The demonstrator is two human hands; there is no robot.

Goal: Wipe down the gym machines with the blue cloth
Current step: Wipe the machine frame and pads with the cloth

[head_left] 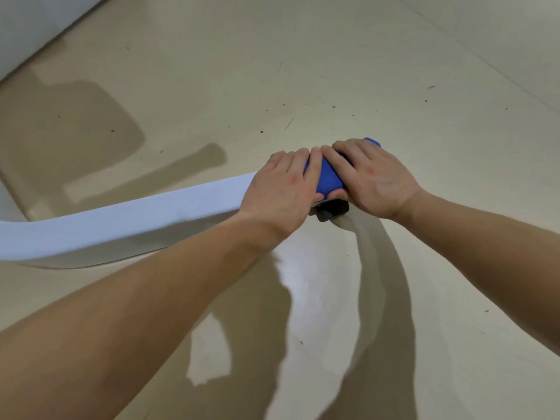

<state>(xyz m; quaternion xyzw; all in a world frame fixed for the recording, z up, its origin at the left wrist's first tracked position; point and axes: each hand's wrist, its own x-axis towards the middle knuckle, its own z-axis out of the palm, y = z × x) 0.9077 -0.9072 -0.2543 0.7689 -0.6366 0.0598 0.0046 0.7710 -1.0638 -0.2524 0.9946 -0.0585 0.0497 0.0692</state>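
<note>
Between both hands, at the bar's far end: blue cloth (328,177) wrapped over the white bar (121,219).
Head view: right hand (372,180) clasps the cloth; left hand (281,189), touching it, grasps the bar. Under the right hand sits a black end cap (331,211); a hard outward stroke could likely slip the cloth off that end.

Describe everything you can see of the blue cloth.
The blue cloth is a deep blue, soft, towel-like fabric, bunched and wrapped over the end of the white machine bar, just above its dark end cap. Most of it is hidden: the left hand grips its left edge against the bar, and the right hand grips its right side, thumb underneath. A small corner sticks out beyond the right hand's fingers.
</note>
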